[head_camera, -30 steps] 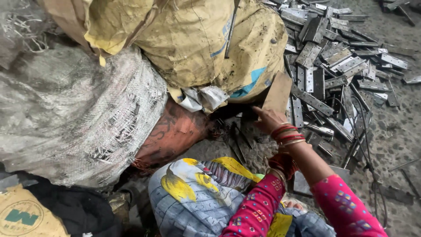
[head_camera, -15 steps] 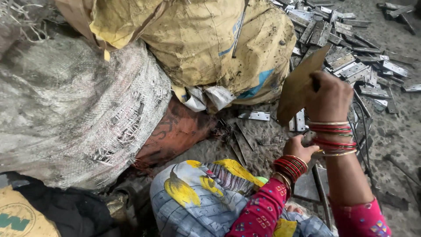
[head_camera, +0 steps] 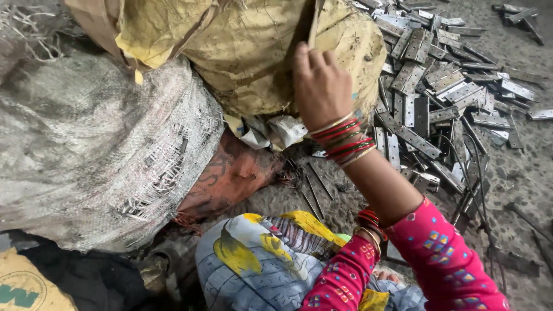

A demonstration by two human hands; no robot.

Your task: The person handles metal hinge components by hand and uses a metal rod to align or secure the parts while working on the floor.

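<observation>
Right hand (head_camera: 320, 86) now up from the hinge pile (head_camera: 443, 92) onto the yellow sack (head_camera: 242, 52), fingers curled gripping a brown flap at its top; left hand hidden behind sleeve, grip unclear.

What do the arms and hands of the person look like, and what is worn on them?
Both arms wear bright pink sleeves with small coloured dots and square motifs, ending below the elbow. The right hand is bare, with a stack of red, green and gold bangles at the wrist. The left wrist carries similar red and gold bangles; the left hand itself is hidden. No gloves or rings can be seen.
</observation>
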